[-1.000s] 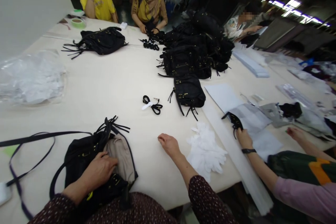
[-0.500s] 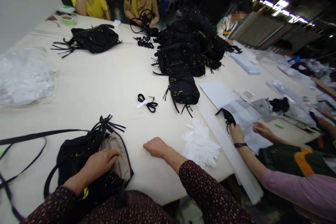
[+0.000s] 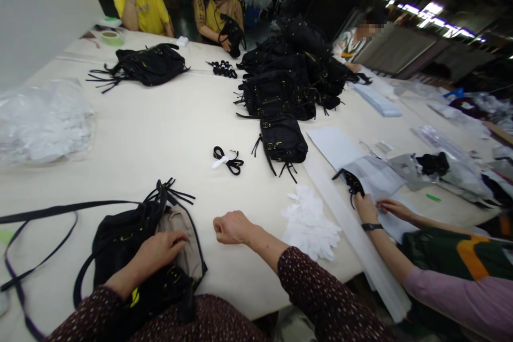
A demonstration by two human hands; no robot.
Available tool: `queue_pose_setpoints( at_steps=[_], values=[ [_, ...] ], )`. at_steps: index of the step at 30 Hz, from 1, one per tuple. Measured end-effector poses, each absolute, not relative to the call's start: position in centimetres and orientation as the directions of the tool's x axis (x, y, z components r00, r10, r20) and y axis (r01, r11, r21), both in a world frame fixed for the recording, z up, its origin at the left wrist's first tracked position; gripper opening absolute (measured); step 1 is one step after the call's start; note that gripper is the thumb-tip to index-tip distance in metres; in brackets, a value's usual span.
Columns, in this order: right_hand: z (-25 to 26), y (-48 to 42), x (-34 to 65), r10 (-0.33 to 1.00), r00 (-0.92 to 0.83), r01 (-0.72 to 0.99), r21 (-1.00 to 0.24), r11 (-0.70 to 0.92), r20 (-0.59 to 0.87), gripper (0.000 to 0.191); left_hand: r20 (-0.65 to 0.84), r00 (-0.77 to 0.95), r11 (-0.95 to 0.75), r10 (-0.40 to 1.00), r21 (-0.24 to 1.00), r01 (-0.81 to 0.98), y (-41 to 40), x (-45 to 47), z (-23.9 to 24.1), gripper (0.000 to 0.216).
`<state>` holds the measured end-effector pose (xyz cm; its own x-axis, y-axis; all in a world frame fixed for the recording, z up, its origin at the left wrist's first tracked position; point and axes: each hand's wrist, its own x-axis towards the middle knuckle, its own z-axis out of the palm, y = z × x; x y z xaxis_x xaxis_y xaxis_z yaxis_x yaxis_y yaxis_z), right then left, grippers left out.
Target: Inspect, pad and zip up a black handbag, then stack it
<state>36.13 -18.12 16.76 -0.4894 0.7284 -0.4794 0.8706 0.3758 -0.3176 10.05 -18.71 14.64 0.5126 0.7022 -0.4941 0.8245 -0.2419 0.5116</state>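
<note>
A black handbag [image 3: 116,235] with a beige lining [image 3: 180,224] lies in front of me, its mouth open towards the right. My left hand [image 3: 160,254] rests over it, fingers curled on the edge of the opening. Closed fingers form my right hand [image 3: 234,227], which is just above the table to the right of the bag; anything inside it is hidden. Beyond that hand is a bundled black strap [image 3: 228,161] held by a white wrap. White paper-like pieces [image 3: 308,224] are heaped to its right.
Black bags [image 3: 276,91] are piled at the far middle, and another black bag [image 3: 150,64] lies far left. A clear plastic bag [image 3: 44,123] sits at the left edge. On the right, a co-worker's hands [image 3: 366,208] handle a black item over white sheets.
My right hand has shifted slightly left, its fingers curled tighter. My left hand stays on the bag. Across the table, a person has turned the black bag they hold.
</note>
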Motion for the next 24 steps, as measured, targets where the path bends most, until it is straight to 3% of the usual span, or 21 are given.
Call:
queue_pose_setpoints(
  at_steps=[2,4,10,15,24],
  values=[
    [17.4,-18.2,34.7,0.753,-0.423,0.875,-0.445,0.193,-0.504,0.019,-0.525,0.533,-0.186,0.664,0.574,0.798,-18.4,10.4,15.3,0.033],
    [17.5,-18.5,33.1,0.752,-0.402,0.862,-0.493,0.117,-0.523,0.018,-0.541,0.550,-0.187,0.636,0.584,0.790,-18.2,10.7,15.8,0.034],
    [15.8,-19.6,29.8,0.768,-0.450,0.865,-0.437,0.248,-0.456,0.024,-0.558,0.550,-0.385,0.621,0.393,0.835,-18.8,10.7,15.4,0.047],
    [15.0,-19.9,29.3,0.796,-0.485,0.839,-0.449,0.307,-0.363,0.026,-0.561,0.527,-0.377,0.638,0.369,0.849,-18.9,10.6,15.1,0.045],
    [13.8,-19.7,28.9,0.851,-0.355,0.729,-0.685,-0.008,-0.388,0.023,-0.553,0.478,-0.252,0.682,0.435,0.864,-17.8,10.2,15.1,0.040]
  ],
)
